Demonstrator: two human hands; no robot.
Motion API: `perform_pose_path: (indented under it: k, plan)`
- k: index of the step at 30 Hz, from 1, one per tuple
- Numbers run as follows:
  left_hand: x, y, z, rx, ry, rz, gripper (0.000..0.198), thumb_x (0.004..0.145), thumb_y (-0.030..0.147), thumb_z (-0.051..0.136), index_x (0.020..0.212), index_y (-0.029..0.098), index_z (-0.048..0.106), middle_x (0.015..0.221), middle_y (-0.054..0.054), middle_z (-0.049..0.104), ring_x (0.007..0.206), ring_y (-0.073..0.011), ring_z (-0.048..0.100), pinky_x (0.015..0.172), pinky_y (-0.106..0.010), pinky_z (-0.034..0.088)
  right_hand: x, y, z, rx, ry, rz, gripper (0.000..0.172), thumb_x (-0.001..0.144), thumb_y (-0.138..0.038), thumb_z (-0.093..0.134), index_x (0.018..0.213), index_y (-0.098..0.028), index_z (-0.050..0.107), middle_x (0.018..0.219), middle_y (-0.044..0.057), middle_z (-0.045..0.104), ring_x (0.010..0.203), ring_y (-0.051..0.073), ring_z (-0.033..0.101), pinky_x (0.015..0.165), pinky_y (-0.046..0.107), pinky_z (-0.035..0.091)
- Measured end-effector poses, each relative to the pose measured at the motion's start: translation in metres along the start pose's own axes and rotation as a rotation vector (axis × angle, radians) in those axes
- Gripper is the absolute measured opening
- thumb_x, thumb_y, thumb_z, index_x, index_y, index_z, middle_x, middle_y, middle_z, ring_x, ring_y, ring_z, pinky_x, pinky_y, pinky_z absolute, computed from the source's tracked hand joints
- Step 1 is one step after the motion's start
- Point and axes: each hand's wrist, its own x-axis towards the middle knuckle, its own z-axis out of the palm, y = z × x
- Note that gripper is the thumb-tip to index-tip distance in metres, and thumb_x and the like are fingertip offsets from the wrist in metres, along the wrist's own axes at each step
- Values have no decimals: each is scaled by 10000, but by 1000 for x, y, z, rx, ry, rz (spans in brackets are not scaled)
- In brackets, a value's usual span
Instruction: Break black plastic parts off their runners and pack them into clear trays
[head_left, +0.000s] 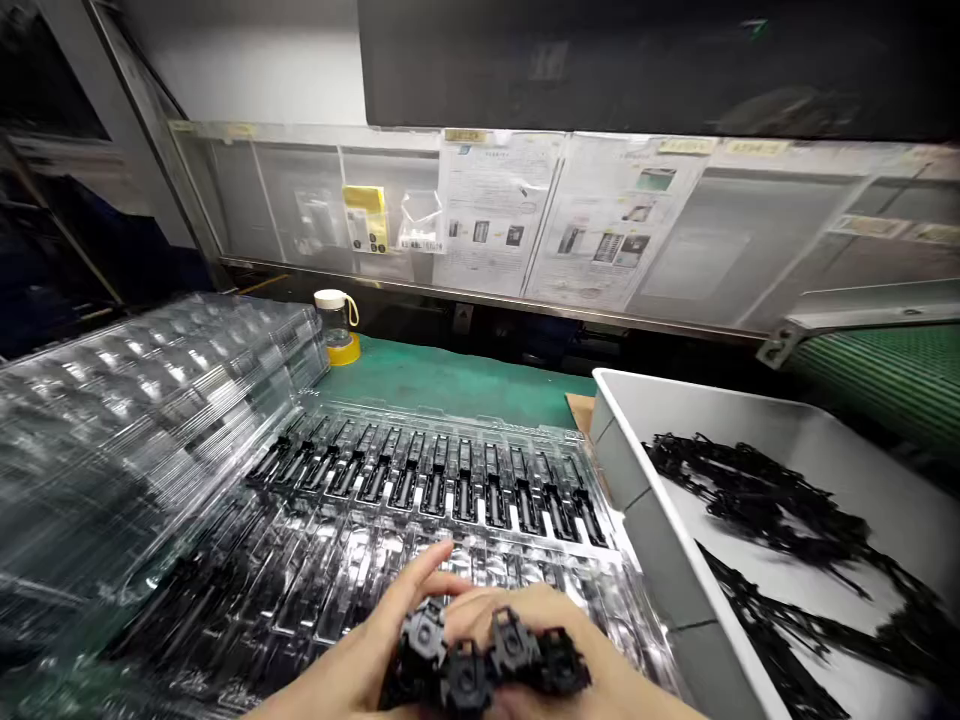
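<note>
Several black plastic parts point(480, 665) are bunched together between my two hands at the bottom centre, their blocky ends facing me. My left hand point(386, 635) wraps round the bunch from the left, and my right hand point(559, 640) grips it from the right. Under and beyond the hands lies a clear plastic tray point(360, 570). Its far row of slots holds many similar long black parts point(439, 475) side by side. Near slots on the left hold darker parts, blurred here. My palms and the lower ends of the bunch are partly hidden.
A tall stack of clear trays point(150, 400) stands on the left. At the right, a white bin point(667, 560) contains tangled black parts point(757, 500). A lidded bottle point(335, 312) rests by a yellow tape roll point(343, 350) on the green mat point(450, 372). Printed sheets point(499, 215) hang behind.
</note>
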Motion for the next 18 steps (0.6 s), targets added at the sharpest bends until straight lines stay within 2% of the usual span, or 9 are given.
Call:
perform_pose_path:
  k: [3, 4, 6, 7, 9, 11, 13, 15, 18]
  plan:
    - [-2, 5, -13, 52, 114, 108, 552, 526, 188, 657, 1025, 269, 435, 1186, -11, 375, 1135, -240, 241, 961, -387, 119, -9, -1, -13, -136, 267, -33, 118, 701, -181, 451, 794, -157, 521, 793, 31, 565, 731, 118, 519, 696, 219, 426]
    - [-2, 6, -16, 17, 132, 104, 500, 568, 233, 633, 1023, 264, 427, 1198, -9, 358, 1145, -225, 222, 957, -371, 138, -11, -1, -17, -224, 323, -91, 124, 704, -173, 453, 813, -166, 510, 833, 35, 572, 768, 125, 522, 715, 229, 422]
    - [-2, 7, -19, -139, 151, 53, 361, 676, 359, 510, 1003, 231, 424, 1199, -24, 350, 1141, -206, 231, 917, -348, 230, -12, 3, -20, -484, 404, -312, 164, 696, -158, 465, 859, -166, 486, 941, 57, 563, 880, 154, 498, 776, 272, 396]
    - [-2, 7, -18, -257, 116, -38, 356, 707, 407, 441, 998, 203, 427, 1169, -50, 380, 1110, -223, 287, 867, -359, 292, -11, 5, -19, -634, 397, -432, 175, 693, -154, 472, 868, -163, 485, 980, 59, 558, 925, 168, 478, 803, 298, 374]
    - [0, 6, -13, -472, 3, -259, 401, 717, 432, 395, 996, 147, 443, 1033, -96, 483, 970, -252, 438, 722, -351, 391, -6, 9, -15, -908, 303, -602, 139, 696, -168, 488, 833, -179, 508, 999, 18, 568, 959, 177, 463, 825, 325, 341]
    - [2, 4, -8, -539, -62, -378, 367, 710, 375, 442, 988, 137, 462, 869, -76, 551, 806, -216, 523, 609, -284, 412, 0, 11, -7, -1093, 270, -625, 95, 712, -222, 490, 792, -191, 531, 930, -32, 605, 907, 149, 499, 801, 295, 355]
    - [3, 2, -6, -528, -51, -364, 305, 696, 271, 495, 982, 166, 476, 773, -30, 570, 697, -158, 541, 554, -220, 395, 3, 12, -1, -1181, 322, -554, 169, 718, -309, 478, 826, -193, 537, 884, -31, 623, 858, 132, 524, 754, 269, 389]
    - [3, 0, -8, -528, -41, -337, 304, 672, 198, 517, 974, 183, 488, 737, -10, 577, 642, -132, 538, 535, -198, 382, 3, 12, 1, -1223, 372, -502, 194, 715, -332, 475, 870, -230, 533, 911, -17, 613, 890, 144, 512, 751, 284, 400]
    - [0, -3, -13, -519, -61, -296, 360, 611, 112, 522, 958, 209, 505, 725, 9, 585, 578, -112, 526, 542, -203, 377, -4, 11, -1, -1225, 301, -530, 193, 710, -290, 496, 899, -330, 509, 1023, -18, 552, 1017, 176, 426, 821, 354, 361]
